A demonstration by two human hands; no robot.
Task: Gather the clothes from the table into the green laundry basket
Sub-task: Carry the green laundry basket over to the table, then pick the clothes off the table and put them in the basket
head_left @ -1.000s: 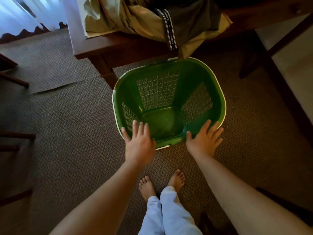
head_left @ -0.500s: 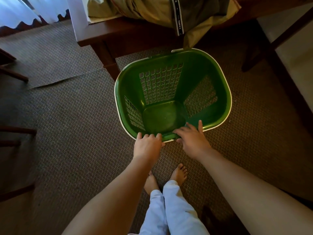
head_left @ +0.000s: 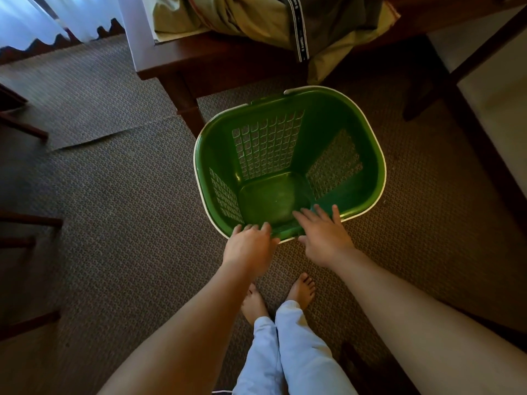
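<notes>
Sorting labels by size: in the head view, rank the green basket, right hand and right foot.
1. green basket
2. right hand, nearer the camera
3. right foot, partly under the trouser leg, so unsure

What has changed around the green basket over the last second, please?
Both hands moved inward along the near rim of the green laundry basket: the left hand now curls its fingers over the rim, and the right hand reaches straight fingers over it beside the left. The basket stayed on the carpet, empty; the clothes stayed on the table.
</notes>
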